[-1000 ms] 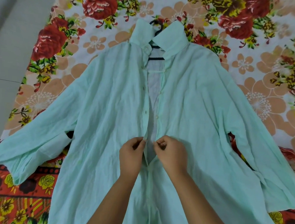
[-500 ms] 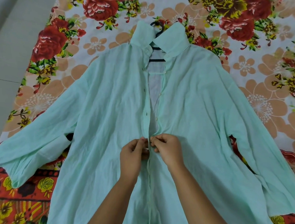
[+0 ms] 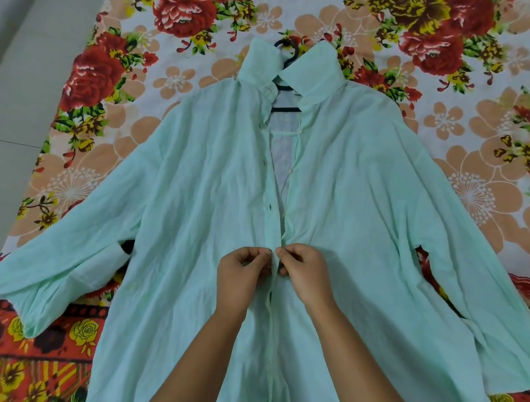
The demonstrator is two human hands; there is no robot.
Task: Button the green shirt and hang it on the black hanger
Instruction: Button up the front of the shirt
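A pale green shirt [image 3: 193, 214] lies flat, front up, sleeves spread, on a flowered bedsheet. A black hanger [image 3: 284, 108] sits inside it; its hook pokes out above the collar and its bar shows through the open neck. The front is closed below my hands and gapes open above them up to the collar. My left hand [image 3: 241, 275] pinches the left front edge at mid-chest. My right hand [image 3: 304, 275] pinches the right front edge, the fingertips of both hands meeting at the placket.
The flowered bedsheet [image 3: 178, 76] covers the bed under the shirt. A grey floor strip [image 3: 15, 92] runs along the left side. The left cuff [image 3: 34, 297] lies near the sheet's orange border.
My two hands have come together at the placket, pulling the two front edges closed at mid-chest. The view has shifted slightly down the shirt.
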